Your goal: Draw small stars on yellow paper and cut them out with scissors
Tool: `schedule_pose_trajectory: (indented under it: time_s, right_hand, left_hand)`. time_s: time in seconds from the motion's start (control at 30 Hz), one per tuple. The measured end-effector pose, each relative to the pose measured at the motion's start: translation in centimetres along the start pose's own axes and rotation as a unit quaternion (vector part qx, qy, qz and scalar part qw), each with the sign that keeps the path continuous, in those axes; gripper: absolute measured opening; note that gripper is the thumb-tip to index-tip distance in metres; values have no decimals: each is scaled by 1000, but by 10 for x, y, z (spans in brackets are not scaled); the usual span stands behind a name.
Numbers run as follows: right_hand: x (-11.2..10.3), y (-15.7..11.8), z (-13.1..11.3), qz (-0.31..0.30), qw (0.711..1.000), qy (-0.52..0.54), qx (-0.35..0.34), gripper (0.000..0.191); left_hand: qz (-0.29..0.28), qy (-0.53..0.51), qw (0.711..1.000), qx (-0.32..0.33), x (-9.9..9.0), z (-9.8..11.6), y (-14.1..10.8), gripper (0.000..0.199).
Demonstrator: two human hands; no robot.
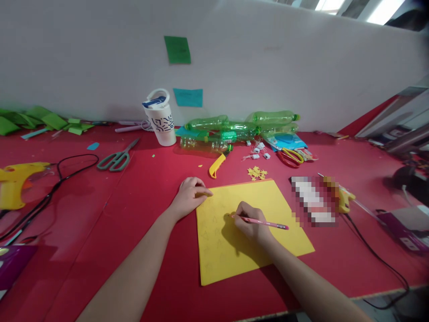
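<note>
A stack of yellow paper lies on the red table, with faint pencil outlines down its left part. My right hand is closed round a pink pencil, its tip on the upper middle of the top sheet and its eraser end pointing right. At the sheet's upper left corner, my left hand has its fingers bent and its thumb on the paper, holding the edge. Just beyond the paper are small yellow star cut-outs and a yellow cutter knife.
Green plastic bottles and a white tumbler stand or lie along the wall. Grey-handled scissors and a yellow glue gun are left. Red-and-yellow-handled scissors, a blurred-out phone-like object and another glue gun are right.
</note>
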State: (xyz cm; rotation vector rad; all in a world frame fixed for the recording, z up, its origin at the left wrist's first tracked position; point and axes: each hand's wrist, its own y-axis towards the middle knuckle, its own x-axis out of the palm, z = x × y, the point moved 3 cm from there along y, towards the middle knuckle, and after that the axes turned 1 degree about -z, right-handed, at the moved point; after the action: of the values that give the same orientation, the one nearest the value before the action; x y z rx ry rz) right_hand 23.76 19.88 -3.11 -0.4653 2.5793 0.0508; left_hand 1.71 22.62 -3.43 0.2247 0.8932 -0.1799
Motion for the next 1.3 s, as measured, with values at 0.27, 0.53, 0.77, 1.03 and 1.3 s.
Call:
schedule_pose_trajectory:
  time_s: [0.27,0.53,0.77,1.03,1.3]
  right_hand:
    - [2,-1,2,-7,999,-44,-1,7]
    - [4,-3,-7,-22,995,-92,-23,11]
    - [7,-3,-4,-30,993,-104,-48,13]
    - [5,-5,-10,-58,993,-74,-64,13]
    - [4,-1,1,-60,997,-7,-47,10]
  left_hand:
    - [0,-2,1000,2,0,-1,1,21]
    - [0,-1,1000,-2,0,-1,1,20]
    - [2,-4,1000,0,1,-1,0,20]
    - [3,-2,1000,-2,0,-1,1,20]
    - [5,-4,1000,2,1,-2,0,21]
